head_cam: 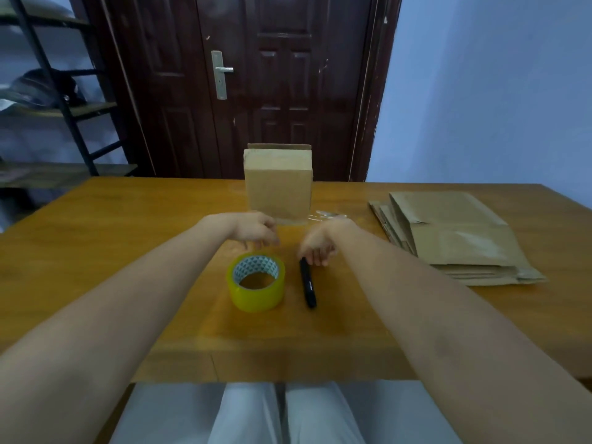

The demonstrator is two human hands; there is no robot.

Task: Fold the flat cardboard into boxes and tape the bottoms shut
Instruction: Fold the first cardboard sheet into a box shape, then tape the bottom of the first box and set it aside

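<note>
1 folded box (278,184) stands upright at the far middle of the worktop (112,219), with what looks like clear tape trailing from its base toward the right. The stack of flat cardboard (448,235) lies at the right side, well apart from the box. Near the middle sit the roll of yellow tape (256,282) and, just right of it, a black cutter or pen (308,283); which of the 2 it is cannot be told.

The left hand (254,230) hovers just beyond the roll, fingers loosely curled downward and holding nothing. The right hand (317,243) hangs the same way, its fingertips (315,259) at or touching the far end of the black tool; contact is unclear.

Risks from here, as I judge them: either hand moving forward could knock the light box over, since it stands on a narrow base. The loose tape tail could stick to the worktop or a wrist and drag the box. A careless brush could roll the black tool off toward the near edge. Pulling 1 sheet from the pile could slide the others along.
</note>
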